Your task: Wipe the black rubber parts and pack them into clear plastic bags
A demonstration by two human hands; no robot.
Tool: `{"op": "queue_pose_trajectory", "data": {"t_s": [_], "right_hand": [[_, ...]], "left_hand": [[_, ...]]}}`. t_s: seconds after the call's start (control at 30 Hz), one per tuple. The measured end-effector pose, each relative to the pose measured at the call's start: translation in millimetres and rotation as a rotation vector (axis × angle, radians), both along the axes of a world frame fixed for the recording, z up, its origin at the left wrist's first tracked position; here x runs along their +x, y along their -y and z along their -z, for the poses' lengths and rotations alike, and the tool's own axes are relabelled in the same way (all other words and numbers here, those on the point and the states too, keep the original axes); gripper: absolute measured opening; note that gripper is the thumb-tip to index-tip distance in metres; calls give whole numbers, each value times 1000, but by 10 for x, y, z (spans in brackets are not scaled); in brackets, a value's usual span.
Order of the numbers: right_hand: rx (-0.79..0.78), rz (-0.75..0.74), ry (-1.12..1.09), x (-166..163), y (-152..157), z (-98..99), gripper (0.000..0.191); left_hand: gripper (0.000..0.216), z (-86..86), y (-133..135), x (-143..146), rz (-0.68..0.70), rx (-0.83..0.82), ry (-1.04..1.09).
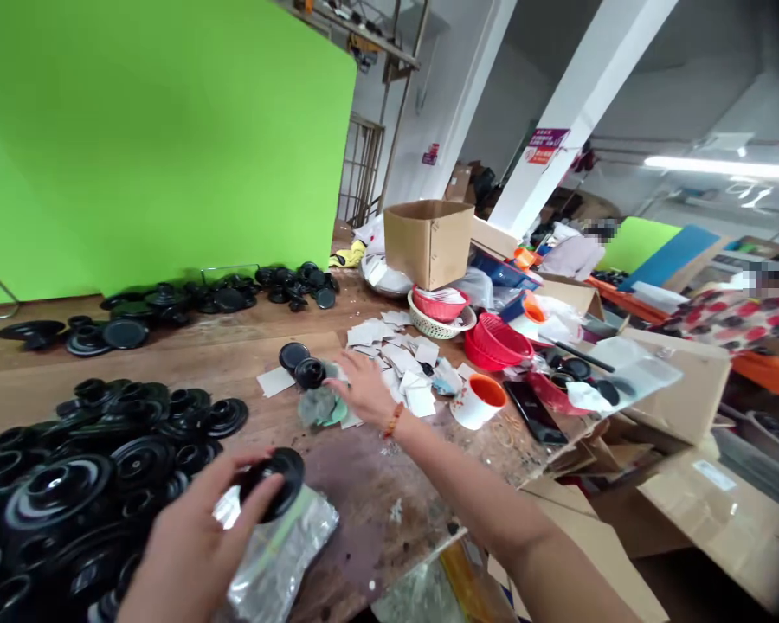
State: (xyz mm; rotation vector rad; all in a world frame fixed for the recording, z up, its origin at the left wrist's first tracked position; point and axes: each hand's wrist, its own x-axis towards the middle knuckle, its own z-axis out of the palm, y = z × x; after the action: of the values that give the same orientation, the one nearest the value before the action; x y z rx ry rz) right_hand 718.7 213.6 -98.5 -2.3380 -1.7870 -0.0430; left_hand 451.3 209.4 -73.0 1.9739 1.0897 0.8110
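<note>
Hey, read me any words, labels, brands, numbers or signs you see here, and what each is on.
No text is readable.
Purple-and-orange sign on the slanted white pillar: too blurred.
Small purple-and-red sign on the white wall: too small.
White rectangular label on the brown cardboard box, lower right: too blurred.

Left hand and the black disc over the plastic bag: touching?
Touching. In the head view, the left hand has its thumb across the disc.
</note>
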Motion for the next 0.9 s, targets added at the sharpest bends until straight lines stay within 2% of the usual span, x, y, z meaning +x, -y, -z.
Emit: {"op": "queue_pose_trajectory", "data": {"t_s": [0.07,0.2,0.33,0.47,0.53,0.63,0.7,0.77,0.9], "right_hand": [[-48,109,23,359,199,-55,34],[-137,313,48,1009,505,-42,31],[-166,374,36,1193,651,60,19],[-34,333,19,980,780,85,29],[45,219,-69,749,884,90,38],[161,-66,-503,286,1081,150,35],[163,-162,-802,-24,1213,240,28],[151,-138,-898,-260,1321,357,24],[205,-80,-814,-416,1419,550,22]], "left_hand": [[27,128,169,199,93,22,-43],[15,410,406,536,213,13,-80],[13,562,562,799,282,43,-137],[23,644,572,867,278,60,-182],[30,674,554,851,278,53,-200],[33,697,542,835,267,42,-225],[31,699,551,838,246,37,-244],[32,700,567,845,224,31,-258],[42,712,590,847,182,16,-282]]}}
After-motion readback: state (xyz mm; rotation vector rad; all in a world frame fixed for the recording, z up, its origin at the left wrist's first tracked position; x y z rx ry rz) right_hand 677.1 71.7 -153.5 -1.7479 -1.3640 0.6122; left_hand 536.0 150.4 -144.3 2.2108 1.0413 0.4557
